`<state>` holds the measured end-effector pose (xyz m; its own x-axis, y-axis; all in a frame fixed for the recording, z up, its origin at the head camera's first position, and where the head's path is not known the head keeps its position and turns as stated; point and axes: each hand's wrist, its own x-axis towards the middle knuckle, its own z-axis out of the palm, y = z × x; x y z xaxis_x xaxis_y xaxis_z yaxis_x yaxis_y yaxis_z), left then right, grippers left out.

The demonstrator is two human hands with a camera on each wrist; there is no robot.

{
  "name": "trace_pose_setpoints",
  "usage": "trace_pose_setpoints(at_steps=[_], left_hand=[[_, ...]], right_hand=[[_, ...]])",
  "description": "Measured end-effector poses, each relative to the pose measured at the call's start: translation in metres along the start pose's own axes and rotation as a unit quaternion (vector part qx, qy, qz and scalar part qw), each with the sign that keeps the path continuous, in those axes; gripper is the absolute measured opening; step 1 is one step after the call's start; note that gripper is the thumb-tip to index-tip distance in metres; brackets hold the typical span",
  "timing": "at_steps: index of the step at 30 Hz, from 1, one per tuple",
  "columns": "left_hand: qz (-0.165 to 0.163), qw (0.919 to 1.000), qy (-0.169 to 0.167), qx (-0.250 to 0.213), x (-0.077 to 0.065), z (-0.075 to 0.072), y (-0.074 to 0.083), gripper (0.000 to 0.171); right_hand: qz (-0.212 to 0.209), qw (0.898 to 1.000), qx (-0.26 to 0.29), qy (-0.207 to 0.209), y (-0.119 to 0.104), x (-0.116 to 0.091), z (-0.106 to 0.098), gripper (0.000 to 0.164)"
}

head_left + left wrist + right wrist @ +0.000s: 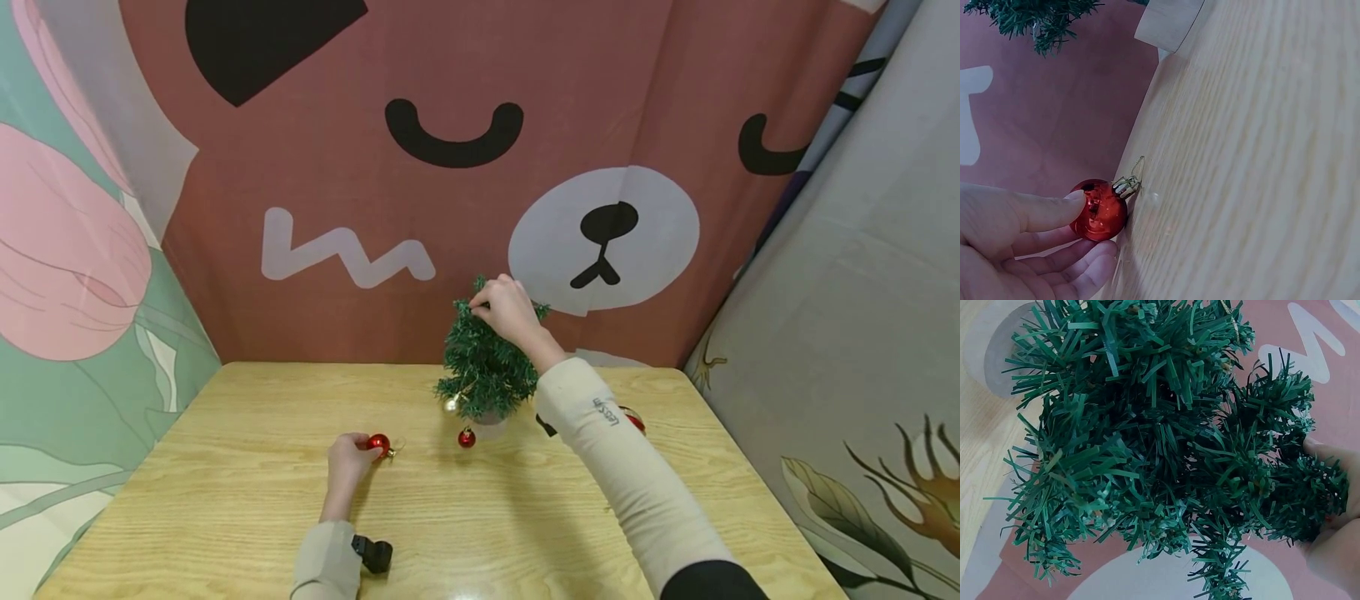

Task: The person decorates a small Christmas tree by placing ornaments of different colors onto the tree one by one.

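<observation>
A small green artificial Christmas tree (487, 367) stands near the back edge of the table. My right hand (510, 308) is at its upper part, thumb and fingers pinching a branch tip; the right wrist view shows the fingers around this branch (1310, 487), with a speck of red between them. Lower left, my left hand (348, 462) holds a shiny red bauble (1100, 212) between thumb and fingers, just at the tabletop. Its gold cap and thin loop point away from the hand. A small red bauble (467, 437) and a pale shiny bauble (452, 404) are at the tree's lower left.
On the wooden table (225, 467), a red object (635, 419) shows partly behind the right sleeve, along with a dark object (546, 425) by the tree base. Printed cloth (337, 167) hangs behind the table and along both sides.
</observation>
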<state>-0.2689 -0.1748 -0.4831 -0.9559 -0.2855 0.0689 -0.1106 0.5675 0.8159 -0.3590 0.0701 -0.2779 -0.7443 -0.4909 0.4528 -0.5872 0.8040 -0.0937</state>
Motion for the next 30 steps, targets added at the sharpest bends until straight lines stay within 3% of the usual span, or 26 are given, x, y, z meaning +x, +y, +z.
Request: trace_pose_setpoints(at_steps=[16,30], left_hand=[[0.022,0.9988,0.012,-0.042,-0.003,-0.002,0.015,0.032],[0.049,0.9941,0.016,-0.095,-0.014,-0.008,0.054,0.034]], right_hand=[[0.002,1.0,-0.001,0.002,0.001,-0.001,0.002,0.013],[0.003,1.0,-0.008,-0.001,0.0,-0.001,0.002,0.013]])
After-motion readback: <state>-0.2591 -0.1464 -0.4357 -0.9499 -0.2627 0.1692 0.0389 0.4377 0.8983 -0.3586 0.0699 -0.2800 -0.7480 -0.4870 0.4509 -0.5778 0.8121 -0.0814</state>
